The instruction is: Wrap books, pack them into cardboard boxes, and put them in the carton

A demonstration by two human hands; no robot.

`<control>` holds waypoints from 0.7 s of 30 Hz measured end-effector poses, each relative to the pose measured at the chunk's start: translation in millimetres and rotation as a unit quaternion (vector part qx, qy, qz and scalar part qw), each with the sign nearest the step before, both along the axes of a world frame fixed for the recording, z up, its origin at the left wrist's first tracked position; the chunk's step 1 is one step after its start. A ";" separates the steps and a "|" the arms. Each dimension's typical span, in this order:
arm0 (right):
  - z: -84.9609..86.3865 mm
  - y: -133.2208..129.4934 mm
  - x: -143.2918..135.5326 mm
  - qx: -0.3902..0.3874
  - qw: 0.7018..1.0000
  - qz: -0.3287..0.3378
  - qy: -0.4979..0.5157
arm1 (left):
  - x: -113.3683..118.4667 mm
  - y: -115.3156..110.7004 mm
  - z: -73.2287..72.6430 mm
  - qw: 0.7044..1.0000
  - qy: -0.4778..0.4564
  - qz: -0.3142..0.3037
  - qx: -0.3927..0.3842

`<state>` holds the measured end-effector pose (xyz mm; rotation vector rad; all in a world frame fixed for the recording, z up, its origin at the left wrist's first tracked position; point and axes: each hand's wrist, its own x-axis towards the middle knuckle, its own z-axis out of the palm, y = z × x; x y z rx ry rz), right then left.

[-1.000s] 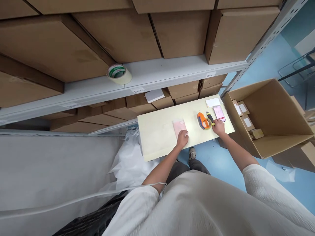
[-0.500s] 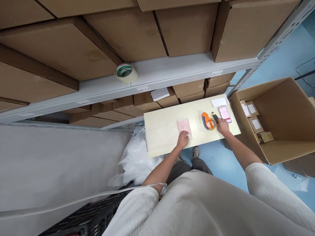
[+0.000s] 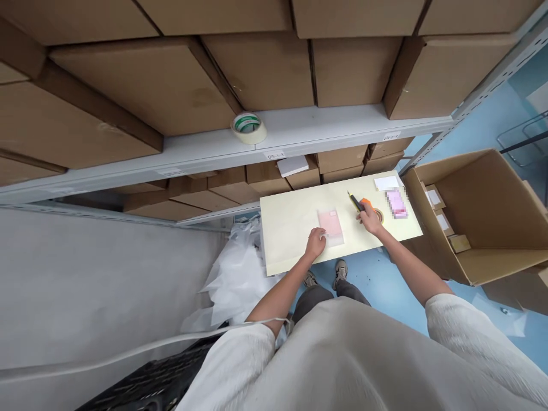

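Observation:
On the pale board (image 3: 291, 245), a flat pink packet (image 3: 329, 221) lies in a clear bag, with a small square mark near its upper corner. My left hand (image 3: 315, 244) has its curled fingers on the bag's lower left edge. A black and yellow utility knife (image 3: 354, 201) is gripped in my right hand (image 3: 369, 218), its tip pointing up and left over the board. Partly behind that hand sits an orange tape dispenser (image 3: 377, 212). Farther right lie a phone (image 3: 396, 204) with a pixelated screen and a white card (image 3: 386, 182).
A large open carton (image 3: 492, 205) with small boxes stands at the right. Cardboard boxes (image 3: 265, 74) fill the shelf (image 3: 308, 125) ahead, where a tape roll (image 3: 249, 128) sits at the edge. White plastic sheeting (image 3: 240, 262) is heaped left of the board.
My right hand has picked up the utility knife and moved left with it, in front of the tape dispenser. My left hand stays at the pink packet. The view has shifted slightly.

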<state>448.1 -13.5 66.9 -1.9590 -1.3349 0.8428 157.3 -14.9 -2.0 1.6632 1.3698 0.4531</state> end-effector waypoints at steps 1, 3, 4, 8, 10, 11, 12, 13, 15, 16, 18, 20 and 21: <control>-0.5 -1.5 -20.2 -0.021 0.999 0.010 0.038 | -8.7 0.7 -0.2 1.000 0.001 0.005 0.001; -3.4 -7.1 -59.0 -0.056 0.993 0.016 0.100 | -27.6 2.2 -1.1 1.000 0.007 0.014 0.005; -5.6 -10.6 -77.0 -0.071 0.990 0.013 0.121 | -37.5 3.2 -1.8 1.000 0.011 0.018 0.008; -15.4 -22.8 -134.5 -0.111 0.981 0.000 0.161 | -76.3 8.6 -4.1 0.999 0.036 0.021 0.023; -18.9 -25.9 -154.3 -0.116 0.974 -0.008 0.194 | -93.8 12.2 -3.9 0.998 0.061 0.014 0.019; -19.9 -26.6 -162.3 -0.121 0.968 -0.017 0.217 | -101.8 14.2 -3.3 0.997 0.077 0.008 0.016; -20.5 -26.9 -169.1 -0.129 0.962 -0.031 0.240 | -109.2 16.4 -2.4 0.995 0.095 -0.002 0.014; -20.7 -26.8 -174.9 -0.140 0.955 -0.045 0.256 | -116.0 18.8 -1.1 0.993 0.115 -0.015 0.015; -20.0 -26.3 -184.5 -0.158 0.949 -0.061 0.268 | -127.6 24.4 1.8 0.986 0.159 -0.050 0.026; -19.4 -26.1 -188.6 -0.162 0.949 -0.060 0.263 | -132.4 27.6 3.1 0.980 0.183 -0.069 0.035; -17.8 -26.1 -196.1 -0.159 0.956 -0.046 0.241 | -140.3 34.1 4.5 0.967 0.230 -0.102 0.051; -16.3 -26.9 -203.2 -0.150 0.964 -0.033 0.216 | -146.3 39.6 3.5 0.954 0.264 -0.129 0.060; -15.6 -27.5 -206.7 -0.146 0.967 -0.031 0.205 | -148.9 41.5 2.2 0.949 0.276 -0.140 0.061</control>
